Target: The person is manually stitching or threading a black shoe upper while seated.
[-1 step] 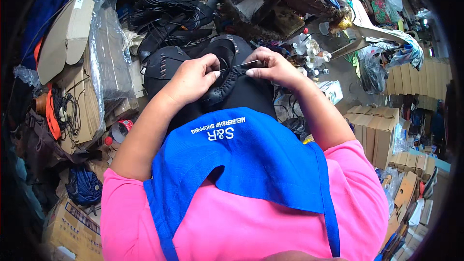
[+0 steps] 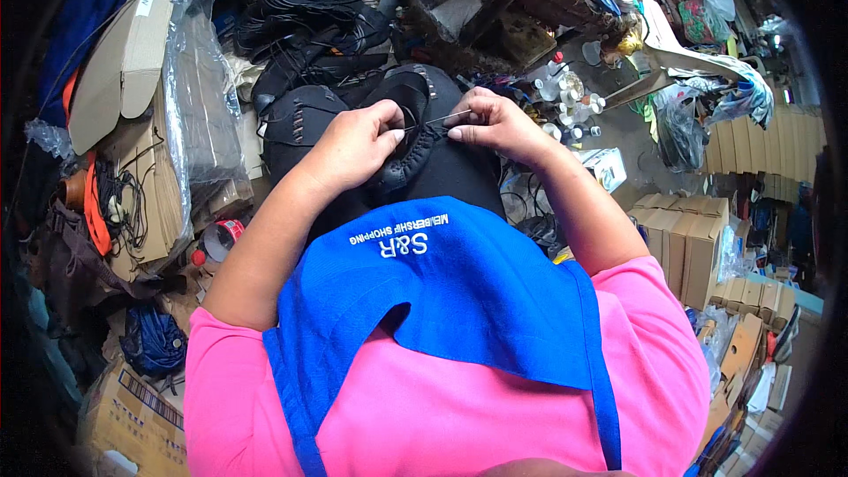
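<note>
A black shoe upper [image 2: 408, 162] with a gathered, stitched edge rests at my lap, between my knees in dark cloth. My right hand [image 2: 503, 130] is closed at its right side, thumb and fingers pinching a thin metal needle [image 2: 449, 116] that points left to the stitched edge. My left hand [image 2: 353, 146] is closed at the upper's left side, thumb against curled forefinger. A fine pale line shows by those fingertips, but what they grip is too small to tell. A blue apron [image 2: 433, 300] covers my front below the work.
Black shoe pieces with cords [image 2: 309, 22] lie heaped beyond my knees. Flattened cardboard [image 2: 132, 44] and plastic-wrapped sheets [image 2: 205, 88] stand at the left. Several small bottles [image 2: 570, 93] cluster at the right, with stacked cardboard boxes [image 2: 685, 243] nearer me.
The shoe upper has shifted slightly between my hands, and my right thumb has edged left. Both hands stay closed in nearly the same places.
</note>
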Action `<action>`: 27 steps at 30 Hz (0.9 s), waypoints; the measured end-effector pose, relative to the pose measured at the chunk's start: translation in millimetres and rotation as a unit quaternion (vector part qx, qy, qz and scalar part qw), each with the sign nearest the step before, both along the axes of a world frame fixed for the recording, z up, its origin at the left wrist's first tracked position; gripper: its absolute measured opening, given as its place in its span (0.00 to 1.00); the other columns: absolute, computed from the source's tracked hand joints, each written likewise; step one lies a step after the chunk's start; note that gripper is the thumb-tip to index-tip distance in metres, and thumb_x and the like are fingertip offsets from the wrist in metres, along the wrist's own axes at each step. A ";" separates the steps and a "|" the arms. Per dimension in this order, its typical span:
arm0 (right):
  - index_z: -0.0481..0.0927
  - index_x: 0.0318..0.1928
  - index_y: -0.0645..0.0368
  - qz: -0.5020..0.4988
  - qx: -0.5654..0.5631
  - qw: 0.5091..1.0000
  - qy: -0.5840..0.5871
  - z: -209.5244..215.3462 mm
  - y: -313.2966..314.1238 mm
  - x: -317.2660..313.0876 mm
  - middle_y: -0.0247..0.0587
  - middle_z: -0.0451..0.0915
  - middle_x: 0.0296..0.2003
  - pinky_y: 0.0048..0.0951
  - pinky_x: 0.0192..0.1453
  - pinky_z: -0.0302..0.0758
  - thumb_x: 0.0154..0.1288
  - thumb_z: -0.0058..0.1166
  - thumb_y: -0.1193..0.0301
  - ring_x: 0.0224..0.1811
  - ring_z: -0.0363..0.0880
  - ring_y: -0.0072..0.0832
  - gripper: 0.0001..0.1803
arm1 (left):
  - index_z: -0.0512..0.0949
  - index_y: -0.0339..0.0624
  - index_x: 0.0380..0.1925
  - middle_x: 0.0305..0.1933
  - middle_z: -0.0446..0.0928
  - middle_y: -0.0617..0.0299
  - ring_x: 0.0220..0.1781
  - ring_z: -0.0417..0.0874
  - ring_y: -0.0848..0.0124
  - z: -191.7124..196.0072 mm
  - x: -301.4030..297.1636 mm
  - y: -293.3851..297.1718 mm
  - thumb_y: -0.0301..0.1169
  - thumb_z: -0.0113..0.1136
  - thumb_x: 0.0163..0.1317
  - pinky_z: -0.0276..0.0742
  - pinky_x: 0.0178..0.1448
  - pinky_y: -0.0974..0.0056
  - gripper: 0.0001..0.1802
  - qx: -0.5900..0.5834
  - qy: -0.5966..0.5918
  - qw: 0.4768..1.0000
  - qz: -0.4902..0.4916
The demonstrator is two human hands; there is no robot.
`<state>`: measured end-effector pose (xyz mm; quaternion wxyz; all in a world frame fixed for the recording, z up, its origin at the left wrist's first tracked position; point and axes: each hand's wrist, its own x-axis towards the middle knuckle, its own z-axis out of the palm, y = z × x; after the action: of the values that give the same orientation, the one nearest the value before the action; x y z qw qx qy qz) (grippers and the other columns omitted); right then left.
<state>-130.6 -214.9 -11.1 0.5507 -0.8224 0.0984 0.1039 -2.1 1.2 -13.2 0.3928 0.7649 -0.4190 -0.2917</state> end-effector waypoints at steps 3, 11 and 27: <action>0.81 0.37 0.60 -0.010 0.092 0.993 0.071 -2.9 -5.6 -7.4 0.28 0.68 0.35 0.21 0.40 0.68 0.60 0.62 0.68 0.37 0.69 0.17 0.09 | 0.73 0.38 0.38 0.27 0.77 0.53 0.31 0.80 0.66 1.2 -1.8 -2.5 0.29 0.53 0.61 0.73 0.38 0.63 0.07 0.013 -0.014 1.000 -0.013; 0.74 0.30 0.62 0.013 -0.006 0.998 -0.063 38.0 -14.7 -9.3 0.32 0.70 0.34 0.23 0.43 0.66 0.61 0.57 0.69 0.39 0.68 0.20 0.09 | 0.76 0.38 0.39 0.33 0.78 0.46 0.38 0.81 0.51 2.5 1.4 -5.0 0.29 0.52 0.61 0.75 0.44 0.57 0.09 -0.003 -0.104 0.993 -0.053; 0.81 0.38 0.58 -0.039 -0.105 0.991 -0.075 14.8 18.8 -30.0 0.41 0.76 0.35 0.28 0.40 0.75 0.50 0.68 0.64 0.35 0.77 0.28 0.16 | 0.77 0.39 0.24 0.16 0.74 0.55 0.20 0.77 0.65 3.6 -9.2 -23.2 0.45 0.68 0.48 0.71 0.28 0.60 0.19 0.058 -0.070 0.995 0.032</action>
<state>-160.7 -196.1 3.7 0.4706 -0.8767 0.0993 0.0092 -11.3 -22.0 -9.6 0.3266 0.8180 -0.4033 -0.2480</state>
